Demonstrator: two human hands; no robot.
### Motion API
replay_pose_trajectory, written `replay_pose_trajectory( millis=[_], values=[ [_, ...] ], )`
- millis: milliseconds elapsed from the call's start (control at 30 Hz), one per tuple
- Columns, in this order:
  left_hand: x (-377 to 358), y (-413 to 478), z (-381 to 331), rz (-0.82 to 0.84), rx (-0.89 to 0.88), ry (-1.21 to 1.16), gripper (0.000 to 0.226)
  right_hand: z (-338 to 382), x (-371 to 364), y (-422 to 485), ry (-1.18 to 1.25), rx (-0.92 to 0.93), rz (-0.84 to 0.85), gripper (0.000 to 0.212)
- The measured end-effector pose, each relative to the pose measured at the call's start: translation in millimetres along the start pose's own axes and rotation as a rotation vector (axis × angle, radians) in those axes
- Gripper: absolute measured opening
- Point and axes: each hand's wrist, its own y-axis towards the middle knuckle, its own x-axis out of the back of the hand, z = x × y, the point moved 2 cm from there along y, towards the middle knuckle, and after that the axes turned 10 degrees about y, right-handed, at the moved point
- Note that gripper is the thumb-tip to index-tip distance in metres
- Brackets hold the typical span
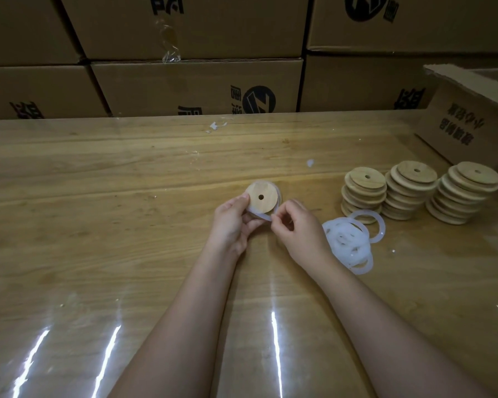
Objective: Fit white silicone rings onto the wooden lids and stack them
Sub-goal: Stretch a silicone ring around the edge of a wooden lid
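My left hand [233, 222] grips a round wooden lid [263, 196] with a small centre hole, tilted up above the table. A white silicone ring [258, 214] hangs partly around the lid's lower edge. My right hand [295, 229] pinches that ring at its lower right. To the right lies a loose pile of white silicone rings [348, 242]. Behind the pile stand three stacks of wooden lids [364, 193], [411, 188], [466, 193].
The wooden table [127, 225] has a glossy clear cover. An open cardboard box [472, 122] sits at the far right. A wall of stacked cardboard cartons [196, 87] runs along the table's back edge. Small white scraps [216, 126] lie near the back.
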Motion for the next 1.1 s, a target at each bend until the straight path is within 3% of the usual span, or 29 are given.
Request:
replay_pose_trajectory(
  millis=[267, 500, 567, 667, 767, 1100],
  values=[
    [-0.8, 2.1, 4.5, 0.042, -0.079, 0.076, 0.024, -10.6, 1.5, 0.5, 0.158, -0.132, -0.053, 0.018],
    [-1.8, 1.2, 8.0, 0.133, -0.12, 0.119, 0.022, -11.5, 1.0, 7.2, 0.537, -0.273, -0.1, 0.02],
    [-3.9, -0.4, 9.0, 0.161, -0.141, 0.148, 0.025, -14.2, 2.6, 9.1, 0.552, -0.273, -0.094, 0.01],
    [-6.7, -1.9, 10.3, 0.059, -0.219, 0.246, 0.027, -18.0, 4.5, 8.6, 0.532, -0.264, -0.138, 0.006],
    [-6.5, -4.1, 9.3, -0.07, -0.309, 0.325, 0.013, -17.2, 3.4, 7.3, 0.574, -0.248, -0.184, 0.006],
    [-2.0, -0.5, 11.6, -0.017, -0.269, 0.265, 0.007, -14.1, 2.0, 7.0, 0.666, -0.257, -0.133, 0.005]
  ],
)
